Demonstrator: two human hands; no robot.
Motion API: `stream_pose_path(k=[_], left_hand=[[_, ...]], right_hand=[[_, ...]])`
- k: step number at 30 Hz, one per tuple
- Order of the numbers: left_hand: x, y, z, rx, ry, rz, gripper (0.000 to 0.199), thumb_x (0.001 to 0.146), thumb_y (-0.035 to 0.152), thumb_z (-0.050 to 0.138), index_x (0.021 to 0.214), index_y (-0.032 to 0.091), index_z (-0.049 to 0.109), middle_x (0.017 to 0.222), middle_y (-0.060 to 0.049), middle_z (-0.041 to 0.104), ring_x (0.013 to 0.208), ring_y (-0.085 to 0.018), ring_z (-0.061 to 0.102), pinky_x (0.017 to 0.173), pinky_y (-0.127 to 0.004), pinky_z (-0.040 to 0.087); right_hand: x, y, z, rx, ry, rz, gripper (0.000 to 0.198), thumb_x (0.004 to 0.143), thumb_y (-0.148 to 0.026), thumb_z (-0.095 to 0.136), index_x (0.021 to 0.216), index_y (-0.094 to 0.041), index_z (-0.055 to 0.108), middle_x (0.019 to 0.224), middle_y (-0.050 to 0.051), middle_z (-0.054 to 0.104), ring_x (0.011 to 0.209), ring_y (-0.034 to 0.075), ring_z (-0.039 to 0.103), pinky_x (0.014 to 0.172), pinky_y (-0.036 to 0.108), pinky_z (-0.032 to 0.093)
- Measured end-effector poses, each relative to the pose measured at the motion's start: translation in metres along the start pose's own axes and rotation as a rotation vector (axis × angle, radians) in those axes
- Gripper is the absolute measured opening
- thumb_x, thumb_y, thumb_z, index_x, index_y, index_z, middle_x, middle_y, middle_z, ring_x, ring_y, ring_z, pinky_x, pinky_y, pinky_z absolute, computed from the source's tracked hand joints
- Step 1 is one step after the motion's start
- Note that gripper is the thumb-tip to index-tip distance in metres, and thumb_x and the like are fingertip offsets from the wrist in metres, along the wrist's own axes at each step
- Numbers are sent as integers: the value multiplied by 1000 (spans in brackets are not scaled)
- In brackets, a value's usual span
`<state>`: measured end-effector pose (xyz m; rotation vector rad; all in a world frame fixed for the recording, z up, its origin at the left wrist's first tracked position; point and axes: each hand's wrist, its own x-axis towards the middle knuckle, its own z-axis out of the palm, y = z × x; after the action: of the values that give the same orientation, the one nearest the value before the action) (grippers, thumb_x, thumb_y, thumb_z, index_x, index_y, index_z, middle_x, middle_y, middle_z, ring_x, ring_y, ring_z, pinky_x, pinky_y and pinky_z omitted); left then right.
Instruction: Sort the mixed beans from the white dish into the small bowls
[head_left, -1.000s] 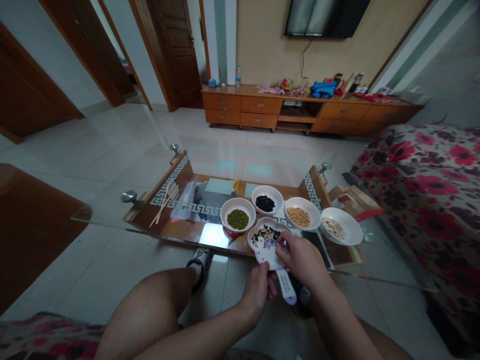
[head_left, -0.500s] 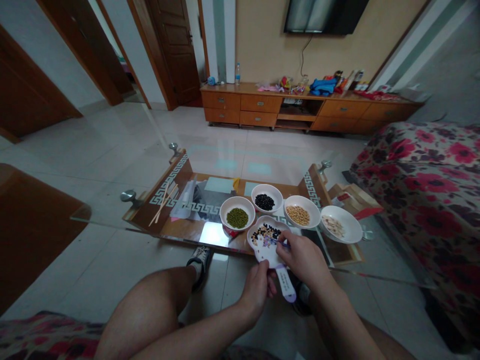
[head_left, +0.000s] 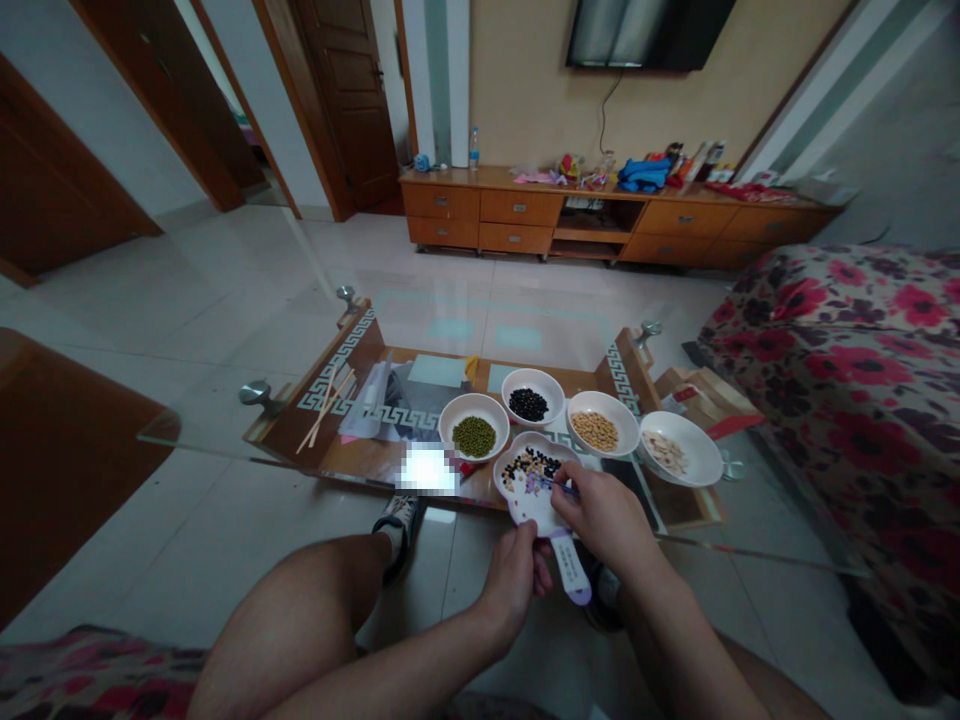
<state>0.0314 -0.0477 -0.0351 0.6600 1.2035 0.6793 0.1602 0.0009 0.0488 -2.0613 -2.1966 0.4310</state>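
My left hand (head_left: 514,570) grips the near edge of a white scalloped dish (head_left: 541,512), with its thumb on the rim. The dish has a white handle with a purple end, pointing toward me. Black, tan and purplish beans lie mixed in its far half. My right hand (head_left: 604,508) is closed over the dish's right side, pinching a thin purple tool (head_left: 562,487) whose tip is among the beans; its exact kind is too small to tell. Around the dish stand white bowls of green beans (head_left: 474,437), black beans (head_left: 528,404), yellow soybeans (head_left: 595,431) and pale flat pieces (head_left: 665,452).
The bowls stand on a glass-topped table (head_left: 352,478) with wooden supports. Wooden chopsticks (head_left: 324,412) lie at its left, and a brown paper bag (head_left: 709,400) is at the right. A flowered sofa (head_left: 847,340) flanks the right side; a low cabinet (head_left: 517,212) stands against the far wall.
Almost nothing differs. Both hands, the dish and the purple tool keep their places; the view has shifted very slightly. A bright patch on the table now appears pixelated.
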Motion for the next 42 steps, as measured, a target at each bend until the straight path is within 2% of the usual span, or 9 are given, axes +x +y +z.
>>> stream_pose_path(k=[4,7,10,13,26,29,32,36,42], left_hand=[[0,0,0,26,-5,14,58,78,70,30,65,19,54,44,0,46,42,-12,41,47,-27,31],[-1,0,0,38,-7,20,61,77,73,30,66,18,55,45,0,46,43,-13,42,48,-27,30],[-1,0,-1,23,-14,25,61,77,73,31,69,18,55,46,0,47,44,-13,42,49,-27,31],[0,-1,-1,18,-10,18,60,77,73,32,69,18,55,47,0,47,44,-13,42,49,-27,30],[-1,1,0,-8,-4,-20,56,75,71,34,67,19,53,45,1,46,43,-13,41,48,-26,29],[-1,2,0,-3,0,-17,54,76,69,34,67,19,53,45,1,46,43,-13,42,48,-26,30],[-2,2,0,7,-1,-6,55,76,69,34,67,19,54,46,1,47,44,-13,43,49,-27,31],[-2,2,0,16,15,-5,59,76,73,33,68,19,55,46,1,47,45,-14,43,50,-27,31],[-1,1,0,20,5,0,59,77,73,31,66,20,54,45,0,47,44,-14,41,50,-28,31]], right_hand=[[0,0,-1,26,42,-23,19,87,-31,49,90,-23,65,78,3,72,70,17,64,60,25,32],[1,5,-3,54,171,-21,21,88,-34,48,90,-23,66,72,2,70,65,16,63,60,25,33],[1,15,-7,57,329,65,23,88,-37,50,89,-22,67,69,3,70,63,17,63,58,25,34],[1,25,-12,22,424,160,25,87,-40,51,90,-22,69,70,4,70,64,19,63,56,26,33],[-2,33,-21,-63,523,371,31,90,-41,48,100,-19,67,71,8,69,59,19,59,57,28,31],[0,31,-16,80,489,291,29,88,-42,49,97,-20,66,73,6,69,63,19,62,58,27,34],[2,26,-10,180,322,152,26,87,-42,50,93,-21,65,72,4,69,64,18,63,59,25,37],[3,17,-3,155,117,11,24,87,-39,48,93,-21,63,73,3,68,65,17,62,59,24,36],[2,8,2,107,24,-23,20,87,-33,48,93,-21,63,73,3,68,63,15,60,57,23,31]])
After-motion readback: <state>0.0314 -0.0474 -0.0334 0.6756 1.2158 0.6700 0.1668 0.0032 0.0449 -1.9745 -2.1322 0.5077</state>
